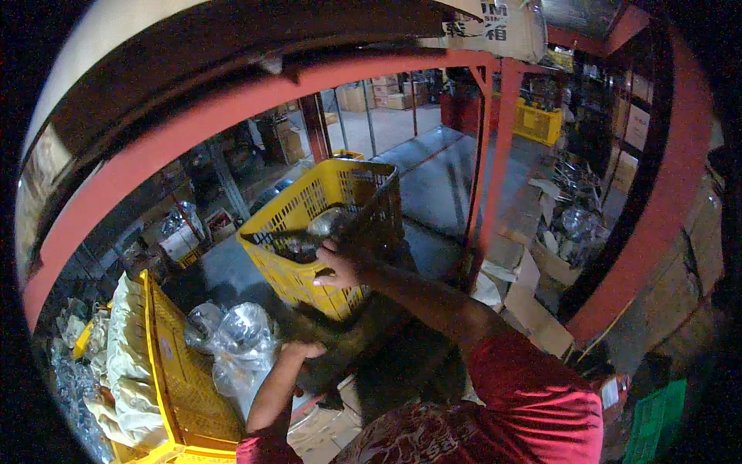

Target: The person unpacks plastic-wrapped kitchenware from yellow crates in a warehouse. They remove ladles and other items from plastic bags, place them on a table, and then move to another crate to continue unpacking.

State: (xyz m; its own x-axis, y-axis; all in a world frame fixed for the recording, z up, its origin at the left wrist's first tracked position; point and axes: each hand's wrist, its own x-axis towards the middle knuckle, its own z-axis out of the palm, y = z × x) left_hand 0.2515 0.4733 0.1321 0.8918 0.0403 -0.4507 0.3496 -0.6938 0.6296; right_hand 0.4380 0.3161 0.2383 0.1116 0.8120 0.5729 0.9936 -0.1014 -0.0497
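My right hand reaches across to a tall yellow plastic crate with slotted walls. Its fingers lie over the crate's near rim, the thumb on the outer wall. Inside the crate, just beyond my fingers, sits a shiny rounded object; its kind is unclear. My left hand hovers lower down, its fingers pointing right and holding nothing that I can see. Beside it, on the left, lie several round shiny things in clear plastic wrap, touching or very near my left forearm.
A second yellow crate stands tilted at the left, with pale cloth-like wrapping behind it. Red metal posts and a beam frame the space. Open cardboard boxes stand at the right. A green crate is lower right.
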